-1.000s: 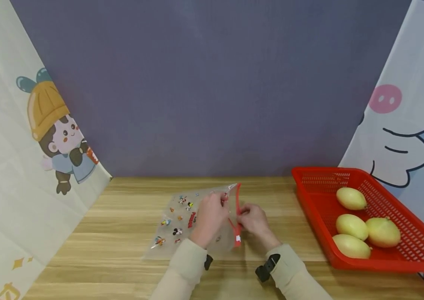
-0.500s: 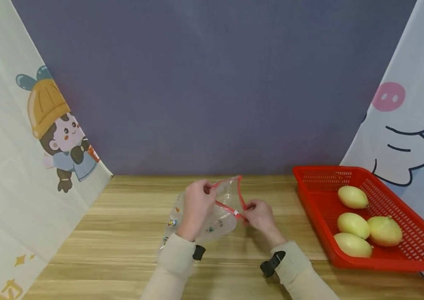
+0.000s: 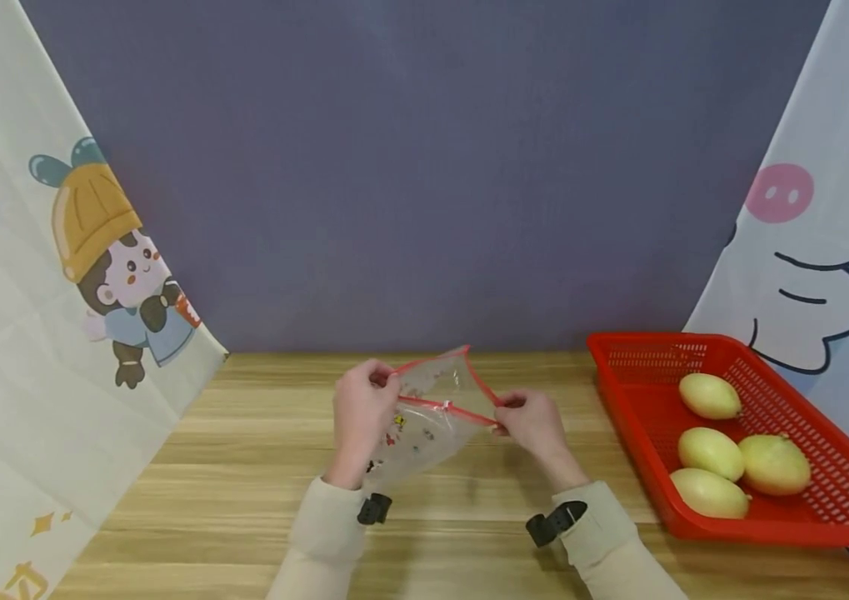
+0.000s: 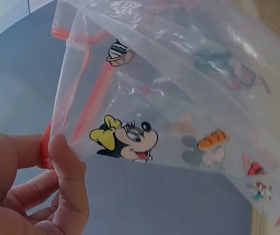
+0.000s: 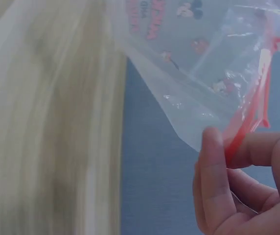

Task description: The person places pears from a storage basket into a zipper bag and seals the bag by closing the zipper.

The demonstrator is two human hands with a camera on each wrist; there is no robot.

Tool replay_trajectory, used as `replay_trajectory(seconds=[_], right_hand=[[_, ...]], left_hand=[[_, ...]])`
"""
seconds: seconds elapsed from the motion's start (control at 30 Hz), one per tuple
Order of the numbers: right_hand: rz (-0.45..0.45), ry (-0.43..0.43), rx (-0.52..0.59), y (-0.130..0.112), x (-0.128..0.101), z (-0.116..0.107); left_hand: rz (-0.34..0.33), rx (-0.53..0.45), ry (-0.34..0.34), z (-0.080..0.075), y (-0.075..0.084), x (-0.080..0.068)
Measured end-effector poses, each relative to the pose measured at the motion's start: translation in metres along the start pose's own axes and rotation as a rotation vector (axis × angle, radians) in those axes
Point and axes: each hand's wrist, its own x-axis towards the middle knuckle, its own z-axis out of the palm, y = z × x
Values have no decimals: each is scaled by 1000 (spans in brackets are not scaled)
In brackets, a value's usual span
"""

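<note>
A clear plastic zip bag (image 3: pixel 424 429) printed with small cartoon figures and edged with a red zip strip is held above the wooden table (image 3: pixel 244 467). My left hand (image 3: pixel 361 412) pinches one end of the red strip between thumb and finger; the left wrist view shows this pinch on the zip bag (image 4: pixel 179 112) by my left hand (image 4: pixel 47 161). My right hand (image 3: pixel 529 417) pinches the other end, seen close as my right hand (image 5: pixel 233 161) on the zip bag (image 5: pixel 203 63). The mouth of the bag is pulled apart between the hands.
A red plastic basket (image 3: pixel 634 417) stands at the right of the table and holds several pale yellow round fruits (image 3: pixel 709 396). Printed cloth panels hang at the left (image 3: pixel 57 292) and right (image 3: pixel 829 233), with a purple wall behind.
The bag has been lifted off the table. The hands have moved apart, the left one leftward and the right one rightward, and the bag's mouth has spread wide between them.
</note>
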Motion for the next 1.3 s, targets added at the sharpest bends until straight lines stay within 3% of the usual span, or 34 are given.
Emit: replay_trajectory(seconds=[0.3,0.47,0.7,0.8,1.13,1.3], right_hand=[[-19,27,77,-15,0,-11],[-31,15,76,-21,-3,-15],[-116,23,-29,-33,-7,-17],[-158,31,-79,-41,-9,-17],[-273,87,-174,-56,-10,-15],[-261,87,-149,-53,-10,-19]], left_hand=[[-97,-52,19,-17,-11,2],[-100,-42,21,-22,-17,0],[-129,-100,-147,-22,-12,-2],[-112,-122,-180,-20,-5,-2],[3,-115,-143,-2,20,4],[-29,-154,-100,-4,15,7]])
